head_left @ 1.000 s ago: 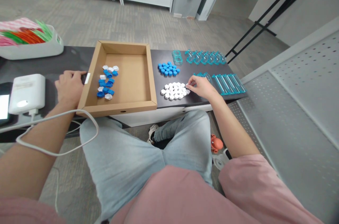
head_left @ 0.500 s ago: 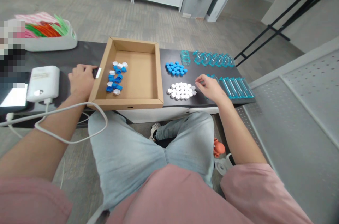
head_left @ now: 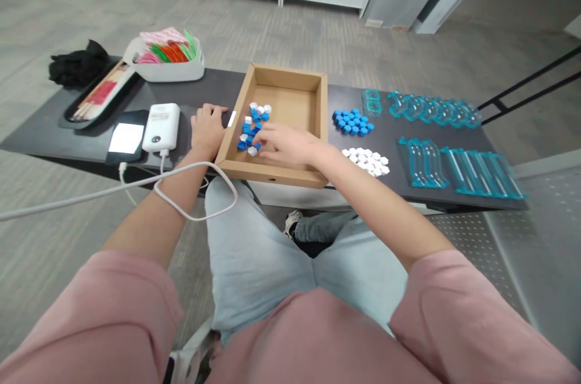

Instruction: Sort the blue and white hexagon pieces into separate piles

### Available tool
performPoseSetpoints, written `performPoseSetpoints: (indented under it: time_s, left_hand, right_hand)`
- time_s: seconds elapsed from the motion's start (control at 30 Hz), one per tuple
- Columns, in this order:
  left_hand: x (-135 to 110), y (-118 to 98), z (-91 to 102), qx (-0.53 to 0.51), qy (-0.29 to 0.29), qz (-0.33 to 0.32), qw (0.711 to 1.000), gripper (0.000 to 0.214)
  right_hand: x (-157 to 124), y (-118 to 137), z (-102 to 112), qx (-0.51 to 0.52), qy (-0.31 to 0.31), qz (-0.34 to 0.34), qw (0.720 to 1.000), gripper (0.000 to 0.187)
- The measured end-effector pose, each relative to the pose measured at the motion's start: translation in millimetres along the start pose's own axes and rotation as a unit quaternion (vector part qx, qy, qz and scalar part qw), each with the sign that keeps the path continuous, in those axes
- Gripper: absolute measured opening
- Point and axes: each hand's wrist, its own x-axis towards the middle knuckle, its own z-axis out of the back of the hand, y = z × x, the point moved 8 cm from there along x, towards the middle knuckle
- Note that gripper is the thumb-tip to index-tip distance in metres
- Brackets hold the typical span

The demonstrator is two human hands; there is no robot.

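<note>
My right hand (head_left: pixel 288 143) is over the cardboard box (head_left: pixel 293 176), fingers spread and curved down at loose blue hexagonal pieces (head_left: pixel 242 146). White hexagonal pieces (head_left: pixel 252 152) lie mixed among them along the box's left side. Nothing held shows between those fingers, though their tips partly cover the pieces. Outside the box, my left hand (head_left: pixel 207 129) rests on the table by the left wall, fingers loosely stretched out and holding nothing visible. Right of the box sit a cluster of blue hexagonal pieces (head_left: pixel 353 122) and a cluster of white ones (head_left: pixel 365 160).
Clear teal plastic parts (head_left: pixel 433 110) stand in rows on the table's right, with long teal tubes (head_left: pixel 483 172) nearer me. To the left are a white power bank (head_left: pixel 161 127) with a cable (head_left: pixel 195 214), a lit phone (head_left: pixel 126 138), a white basket (head_left: pixel 175 71) and a black tray (head_left: pixel 82 124).
My right hand has moved left from beside the white cluster to the pieces inside the box. My left hand stays by the box's left wall. The view has turned left.
</note>
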Motion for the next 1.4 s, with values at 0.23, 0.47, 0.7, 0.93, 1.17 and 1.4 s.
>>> performPoseSetpoints:
  time_s: [0.23,0.47,0.7,0.93,1.17,1.4]
  left_hand:
    - [1,3,-2.9,0.001,-0.005,-0.008,1.0,0.074]
    - [-1,0,0.6,0.006,0.0,-0.002,1.0,0.08]
    - [-2,-2,2.1,-0.015,0.03,-0.011,0.999,0.09]
    - [-3,-6,4.6,-0.006,0.034,-0.006,0.999,0.089]
    - [-4,-8,7.4,0.009,0.04,-0.01,0.999,0.082]
    - [-2,-5,4.3,0.053,0.033,0.002,0.998,0.073]
  right_hand:
    - [41,2,-29,-0.126,0.068,-0.034,0.989,0.025]
    - [26,2,-13,-0.065,0.013,-0.027,0.997,0.016]
    - [-93,-18,59,0.041,-0.133,-0.086,0.986,0.029]
    - [-280,-82,116,0.01,-0.259,-0.304,0.917,0.025]
    - [-339,-111,101,-0.069,-0.211,-0.362,0.905,0.02]
    - [-331,-128,78,-0.163,-0.123,-0.376,0.904,0.012]
